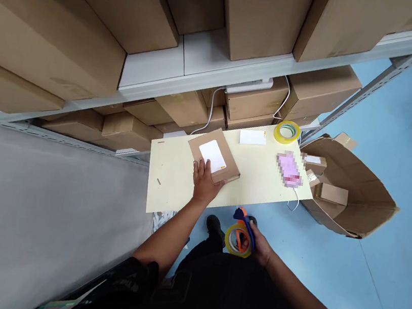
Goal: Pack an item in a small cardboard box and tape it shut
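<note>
We look down from head height at a pale wooden table (176, 176) set against metal shelving stacked with cardboard boxes (93, 31).

Our left hand (205, 181) rests flat on the near edge of a small brown cardboard parcel (228, 162) lying in the middle of the table. The fingers are spread and pressing down, not closed around anything. A white label (212, 156) sits on top of the parcel, just beyond the fingertips.

Our right hand (258, 245) is below the table's near edge, close to our body. Its fingers are wrapped around a tape dispenser (243, 234) with a blue and orange handle, loaded with a yellow-rimmed roll of clear tape. The dispenser is well apart from the parcel and does not touch the table.

Farther back on the table lie a white card or small flat box (253, 137) and, just beside it at the far right corner, a spare roll of tape (287, 131). A pink object (288, 169), blurred out, lies near the right edge with a white cable trailing off it.

On the blue floor to the right of the table, a large open cardboard carton (353, 196) lies tipped on its side with smaller brown boxes (333, 194) inside.
</note>
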Action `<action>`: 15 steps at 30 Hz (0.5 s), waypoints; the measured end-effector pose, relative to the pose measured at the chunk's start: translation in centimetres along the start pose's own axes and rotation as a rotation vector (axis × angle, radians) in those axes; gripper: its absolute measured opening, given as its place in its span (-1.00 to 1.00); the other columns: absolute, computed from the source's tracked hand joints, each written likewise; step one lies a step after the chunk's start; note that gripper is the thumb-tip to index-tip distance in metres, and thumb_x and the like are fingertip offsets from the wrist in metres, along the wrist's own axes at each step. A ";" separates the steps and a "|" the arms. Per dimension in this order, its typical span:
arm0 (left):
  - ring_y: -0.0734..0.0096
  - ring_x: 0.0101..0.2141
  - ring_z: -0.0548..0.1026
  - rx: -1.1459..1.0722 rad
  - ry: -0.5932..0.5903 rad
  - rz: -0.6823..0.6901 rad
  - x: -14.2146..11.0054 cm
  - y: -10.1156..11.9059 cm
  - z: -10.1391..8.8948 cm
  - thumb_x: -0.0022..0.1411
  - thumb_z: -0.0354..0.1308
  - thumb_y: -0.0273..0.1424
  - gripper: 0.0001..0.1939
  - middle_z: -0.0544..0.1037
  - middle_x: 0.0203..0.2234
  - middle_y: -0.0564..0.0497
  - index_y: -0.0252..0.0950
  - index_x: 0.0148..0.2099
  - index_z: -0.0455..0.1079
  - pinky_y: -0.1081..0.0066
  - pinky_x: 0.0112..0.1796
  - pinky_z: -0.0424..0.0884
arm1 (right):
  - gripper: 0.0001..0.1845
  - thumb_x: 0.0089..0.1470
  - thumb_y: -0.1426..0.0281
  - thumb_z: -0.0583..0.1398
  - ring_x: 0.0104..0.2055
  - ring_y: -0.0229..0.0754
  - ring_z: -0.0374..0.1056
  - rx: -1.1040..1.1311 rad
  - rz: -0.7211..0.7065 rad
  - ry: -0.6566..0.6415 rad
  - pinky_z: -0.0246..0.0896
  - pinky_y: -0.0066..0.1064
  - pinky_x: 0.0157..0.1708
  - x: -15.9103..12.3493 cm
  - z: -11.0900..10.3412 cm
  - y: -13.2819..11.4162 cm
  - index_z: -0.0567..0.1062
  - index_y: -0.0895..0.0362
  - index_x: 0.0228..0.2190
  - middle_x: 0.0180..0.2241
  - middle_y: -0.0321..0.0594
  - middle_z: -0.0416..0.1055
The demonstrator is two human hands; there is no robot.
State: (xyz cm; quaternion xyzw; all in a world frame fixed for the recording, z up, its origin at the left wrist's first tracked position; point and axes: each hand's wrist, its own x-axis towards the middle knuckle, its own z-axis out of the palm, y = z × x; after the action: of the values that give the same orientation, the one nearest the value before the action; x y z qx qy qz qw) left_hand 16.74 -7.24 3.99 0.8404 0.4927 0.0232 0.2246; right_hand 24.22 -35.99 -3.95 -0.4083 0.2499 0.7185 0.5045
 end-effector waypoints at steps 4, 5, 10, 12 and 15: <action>-0.24 0.52 -0.46 -0.170 -0.035 -0.178 -0.6 3.3 1.6 0.25 0.31 -0.11 0.11 -0.31 0.58 -0.28 -0.35 0.60 -0.21 -0.16 0.46 -0.13 | -0.39 0.35 -0.16 0.09 -0.58 -0.16 0.35 0.076 -0.040 -0.055 0.43 -0.29 -0.32 2.5 2.9 0.2 0.57 0.07 -0.39 -0.67 -0.29 0.39; -0.24 0.52 -0.45 -0.187 -0.058 -0.187 -1.0 3.6 1.7 0.26 0.28 -0.16 0.08 -0.31 0.58 -0.30 -0.38 0.60 -0.20 -0.15 0.46 -0.14 | -0.40 0.36 -0.14 0.08 -0.58 -0.17 0.35 0.093 -0.051 -0.070 0.43 -0.30 -0.32 3.3 3.7 -0.1 0.58 0.06 -0.38 -0.67 -0.29 0.39; -0.18 0.53 -0.28 -0.106 -0.201 0.009 -4.3 2.5 0.7 0.25 0.22 -0.35 -0.03 -0.16 0.57 -0.29 -0.41 0.59 -0.09 -0.11 0.46 -0.07 | -0.39 0.38 -0.12 0.02 -0.53 -0.14 0.39 0.151 -0.068 -0.139 0.46 -0.27 -0.27 5.5 5.1 -1.4 0.61 0.06 -0.30 -0.61 -0.29 0.46; -0.16 0.52 -0.12 0.013 -0.283 0.147 -5.0 1.3 -0.8 0.23 0.24 -0.41 -0.08 -0.09 0.56 -0.28 -0.37 0.56 0.02 -0.07 0.44 0.05 | -0.42 0.38 -0.10 0.04 -0.51 -0.13 0.42 0.157 -0.081 -0.154 0.48 -0.25 -0.24 5.5 4.4 -1.6 0.61 0.06 -0.28 -0.58 -0.27 0.49; -0.13 0.47 0.11 0.230 -0.361 0.389 -3.2 -0.5 -3.8 0.20 0.33 -0.43 -0.12 0.06 0.53 -0.26 -0.26 0.52 0.16 -0.04 0.41 0.12 | -0.48 0.37 -0.06 0.09 -0.56 -0.16 0.38 0.128 -0.096 -0.128 0.47 -0.27 -0.30 5.2 3.1 -2.6 0.59 0.07 -0.32 -0.62 -0.30 0.45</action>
State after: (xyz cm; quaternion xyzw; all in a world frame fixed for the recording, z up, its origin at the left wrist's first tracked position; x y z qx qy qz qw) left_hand 13.69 -8.39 7.76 0.9297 0.2736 -0.1399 0.2031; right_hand 24.81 -29.89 -6.49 -0.3399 0.2427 0.7009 0.5782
